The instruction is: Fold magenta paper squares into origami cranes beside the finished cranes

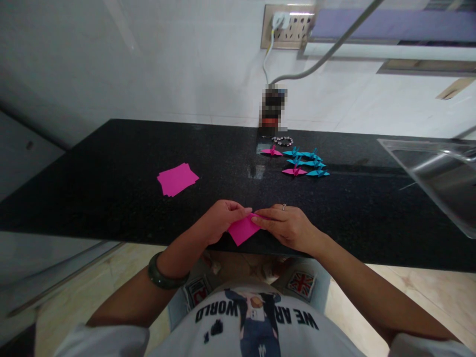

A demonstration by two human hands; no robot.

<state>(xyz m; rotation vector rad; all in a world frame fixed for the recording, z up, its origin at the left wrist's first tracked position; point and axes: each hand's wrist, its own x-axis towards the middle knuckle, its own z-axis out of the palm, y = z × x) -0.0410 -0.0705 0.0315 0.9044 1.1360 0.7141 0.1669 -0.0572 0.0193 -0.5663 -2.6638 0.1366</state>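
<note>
free: countertop (226,163) between paper stack (177,179) and paper cranes (296,161) | blocking right: cranes, then sink (446,183)

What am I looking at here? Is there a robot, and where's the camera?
There's no robot here, just a person. This one picture comes from a camera worn on their head, looking forward and down. The left hand and right hand both hold a sheet of pink origami paper near the front edge of a black countertop. On it, to the left, lies a stack of pink paper sheets; farther back to the right are pink and blue paper cranes, and just behind them a beaded bracelet.
</note>
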